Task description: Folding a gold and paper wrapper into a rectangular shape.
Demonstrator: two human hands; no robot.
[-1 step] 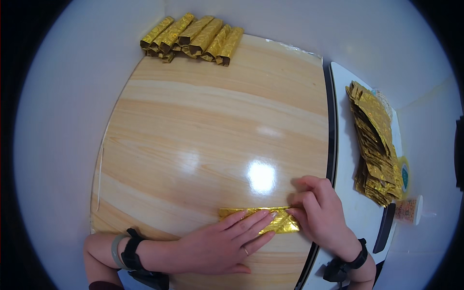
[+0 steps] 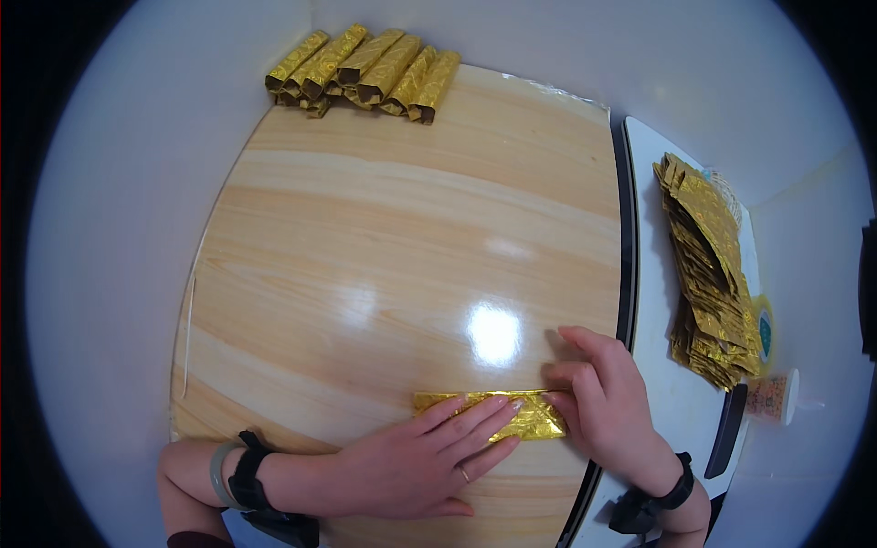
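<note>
A flat strip of folded shiny gold paper (image 2: 541, 420) lies on the wooden tabletop near its front edge. My left hand (image 2: 416, 466) rests flat across the strip's left and middle part, fingers stretched out and covering some of it. At the strip's right end is my right hand (image 2: 603, 397). Its thumb touches the paper by the upper right corner, while the other fingers are bent and lifted, standing apart from the thumb with nothing between them.
Several rolled gold paper tubes (image 2: 388, 68) are piled at the far left. On a white surface (image 2: 653, 274) at right sits a thick stack of gold paper sheets (image 2: 708, 274). Nearby stands a clear cup (image 2: 772, 397) with small coloured pieces. Pale walls (image 2: 110, 274) enclose the table.
My right hand's raised fingers have lifted and straightened very slightly. The left hand and the gold paper stay in place.
</note>
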